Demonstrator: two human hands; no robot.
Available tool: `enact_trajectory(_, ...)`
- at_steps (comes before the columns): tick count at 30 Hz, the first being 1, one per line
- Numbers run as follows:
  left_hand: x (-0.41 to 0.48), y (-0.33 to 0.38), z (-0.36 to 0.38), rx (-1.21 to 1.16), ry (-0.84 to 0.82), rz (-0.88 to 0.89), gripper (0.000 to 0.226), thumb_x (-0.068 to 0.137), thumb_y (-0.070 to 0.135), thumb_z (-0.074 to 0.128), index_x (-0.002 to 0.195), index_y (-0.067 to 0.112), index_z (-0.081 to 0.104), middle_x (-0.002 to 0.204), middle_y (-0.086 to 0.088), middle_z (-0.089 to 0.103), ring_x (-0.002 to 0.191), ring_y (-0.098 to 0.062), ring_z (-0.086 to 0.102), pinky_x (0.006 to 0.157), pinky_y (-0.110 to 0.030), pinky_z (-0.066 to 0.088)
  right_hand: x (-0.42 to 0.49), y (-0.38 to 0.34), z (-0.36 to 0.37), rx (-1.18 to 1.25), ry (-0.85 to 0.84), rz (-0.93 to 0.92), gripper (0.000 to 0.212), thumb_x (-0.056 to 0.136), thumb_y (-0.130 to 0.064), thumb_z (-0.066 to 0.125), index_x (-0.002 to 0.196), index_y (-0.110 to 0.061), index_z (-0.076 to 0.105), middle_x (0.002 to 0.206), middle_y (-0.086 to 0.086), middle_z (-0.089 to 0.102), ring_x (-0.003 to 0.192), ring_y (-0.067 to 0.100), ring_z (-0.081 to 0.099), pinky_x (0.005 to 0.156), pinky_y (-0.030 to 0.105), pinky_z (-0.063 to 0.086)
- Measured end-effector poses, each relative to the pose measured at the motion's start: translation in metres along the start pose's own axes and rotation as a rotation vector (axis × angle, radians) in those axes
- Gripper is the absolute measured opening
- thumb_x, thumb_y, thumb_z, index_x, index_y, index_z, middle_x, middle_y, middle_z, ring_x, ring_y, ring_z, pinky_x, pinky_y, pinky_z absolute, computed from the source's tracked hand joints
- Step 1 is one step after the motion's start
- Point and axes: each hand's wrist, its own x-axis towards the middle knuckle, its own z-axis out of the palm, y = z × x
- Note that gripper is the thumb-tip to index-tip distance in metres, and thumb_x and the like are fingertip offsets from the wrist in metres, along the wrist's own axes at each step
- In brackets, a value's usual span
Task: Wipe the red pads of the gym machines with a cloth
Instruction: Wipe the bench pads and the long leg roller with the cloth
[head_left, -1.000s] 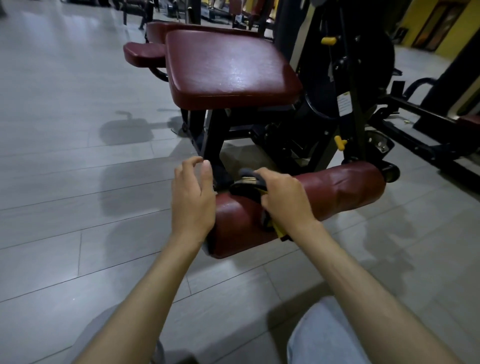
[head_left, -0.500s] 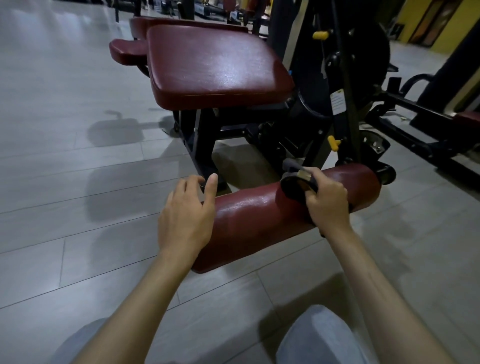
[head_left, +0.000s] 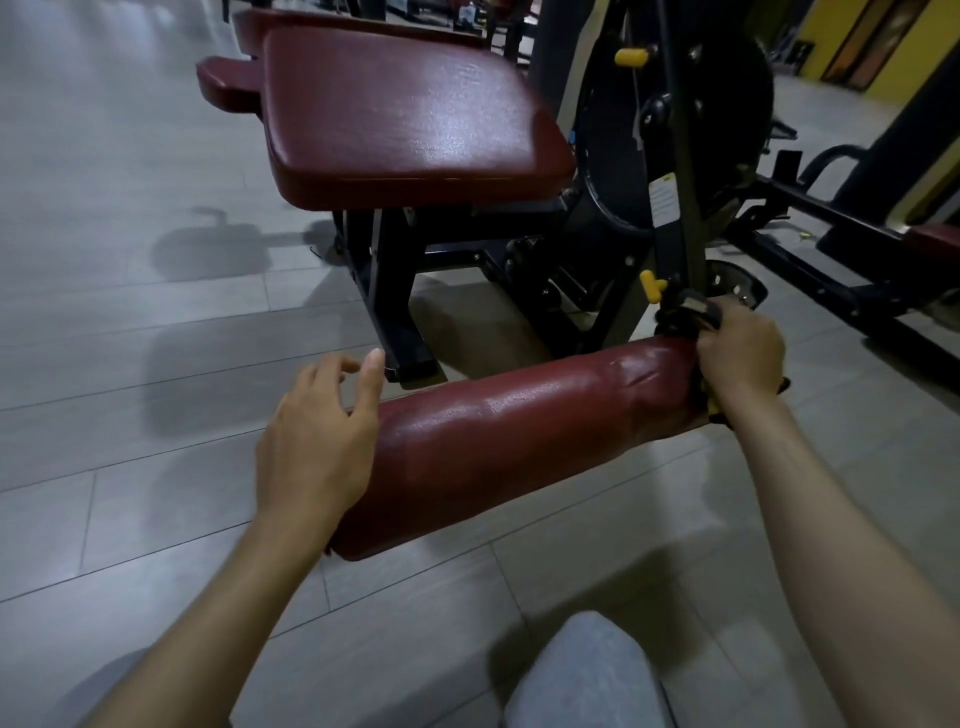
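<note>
The right hand (head_left: 740, 353) clutches the dark crumpled cloth (head_left: 685, 309), which may snag on the yellow plastic knob (head_left: 652, 285) just beyond it, while the loosely spread left hand (head_left: 317, 441) rests on the red cylindrical vinyl pad (head_left: 519, 431).

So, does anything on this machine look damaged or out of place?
Slightly. The cover of the red roller pad is creased near its right end, beside the right hand that grips the dark cloth. Elsewhere it looks smooth, and so does the seat pad. No tear shows.
</note>
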Motion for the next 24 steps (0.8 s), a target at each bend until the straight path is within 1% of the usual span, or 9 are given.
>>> enact_trajectory(4, 0.0, 0.002, 0.0, 0.001, 0.006, 0.002, 0.061, 0.099, 0.074, 0.019, 0.118, 0.03, 0.058, 0.117, 0.007, 0.061, 0.098, -0.017, 0.06, 0.074, -0.036, 0.042, -0.05, -0.019, 0.008, 0.093, -0.026, -0.348, 0.046, 0.085, -0.004, 0.067, 0.127, -0.021, 0.067, 0.098, 0.012, 0.076, 0.092, 0.036, 0.071, 0.077, 0.04, 0.056)
enact_trajectory(6, -0.001, 0.002, -0.001, -0.006, 0.007, -0.011, 0.061, 0.099, 0.074, 0.02, 0.118, 0.03, 0.058, 0.116, 0.008, 0.06, 0.096, -0.017, 0.059, 0.075, -0.036, 0.041, -0.055, -0.012, 0.012, 0.098, -0.01, -0.435, 0.049, 0.082, -0.002, 0.068, 0.127, -0.022, 0.068, 0.101, 0.007, 0.076, 0.095, 0.031, 0.071, 0.077, 0.037, 0.056)
enact_trajectory(8, -0.004, 0.004, -0.002, -0.041, 0.011, -0.018, 0.062, 0.099, 0.071, 0.022, 0.12, 0.026, 0.059, 0.118, 0.006, 0.06, 0.093, -0.016, 0.058, 0.077, -0.036, 0.04, -0.041, -0.003, 0.009, 0.076, 0.006, -0.424, 0.046, 0.084, -0.002, 0.064, 0.126, -0.022, 0.067, 0.101, 0.008, 0.075, 0.096, 0.032, 0.07, 0.078, 0.038, 0.056)
enact_trajectory(13, -0.003, 0.003, -0.003, -0.056, 0.016, -0.025, 0.061, 0.1, 0.07, 0.023, 0.118, 0.025, 0.06, 0.121, 0.004, 0.063, 0.092, -0.015, 0.058, 0.08, -0.036, 0.039, -0.007, -0.002, 0.0, 0.013, 0.007, -0.024, 0.042, 0.09, -0.005, 0.054, 0.129, -0.019, 0.065, 0.101, 0.022, 0.071, 0.095, 0.045, 0.065, 0.08, 0.044, 0.053)
enact_trajectory(15, 0.0, 0.001, -0.002, -0.029, -0.006, -0.025, 0.062, 0.099, 0.074, 0.021, 0.118, 0.028, 0.059, 0.121, 0.005, 0.063, 0.094, -0.017, 0.06, 0.078, -0.036, 0.041, -0.017, -0.022, -0.001, -0.043, -0.031, 0.021, 0.034, 0.095, -0.007, 0.052, 0.125, -0.017, 0.064, 0.102, 0.022, 0.07, 0.098, 0.043, 0.065, 0.081, 0.044, 0.052)
enact_trajectory(17, 0.002, 0.0, -0.001, -0.011, -0.027, -0.026, 0.063, 0.098, 0.076, 0.021, 0.117, 0.029, 0.058, 0.118, 0.006, 0.063, 0.095, -0.019, 0.06, 0.077, -0.037, 0.043, -0.04, -0.052, 0.002, -0.079, -0.084, -0.048, 0.027, 0.097, -0.009, 0.053, 0.122, -0.016, 0.063, 0.1, 0.018, 0.071, 0.098, 0.041, 0.067, 0.081, 0.044, 0.053)
enact_trajectory(20, 0.002, -0.001, 0.0, -0.006, -0.041, -0.032, 0.064, 0.097, 0.077, 0.02, 0.118, 0.029, 0.057, 0.115, 0.007, 0.062, 0.095, -0.019, 0.06, 0.077, -0.038, 0.045, -0.085, -0.096, 0.002, -0.085, -0.157, -0.233, 0.024, 0.099, -0.016, 0.057, 0.123, -0.019, 0.063, 0.097, 0.014, 0.072, 0.094, 0.038, 0.068, 0.075, 0.04, 0.05)
enact_trajectory(22, 0.001, 0.0, 0.0, 0.012, -0.049, -0.023, 0.067, 0.096, 0.079, 0.02, 0.121, 0.029, 0.057, 0.115, 0.006, 0.062, 0.097, -0.019, 0.061, 0.077, -0.038, 0.046, -0.101, -0.117, -0.007, -0.043, -0.172, -0.299, 0.024, 0.099, -0.02, 0.059, 0.123, -0.021, 0.063, 0.096, 0.009, 0.072, 0.092, 0.035, 0.067, 0.072, 0.037, 0.045)
enact_trajectory(24, -0.001, 0.003, -0.002, 0.031, -0.056, -0.015, 0.066, 0.096, 0.078, 0.024, 0.125, 0.028, 0.056, 0.115, 0.005, 0.061, 0.095, -0.017, 0.059, 0.077, -0.037, 0.045, -0.102, -0.138, -0.011, -0.02, -0.257, -0.352, 0.02, 0.099, -0.023, 0.059, 0.119, -0.022, 0.064, 0.096, 0.006, 0.071, 0.091, 0.033, 0.066, 0.071, 0.036, 0.043)
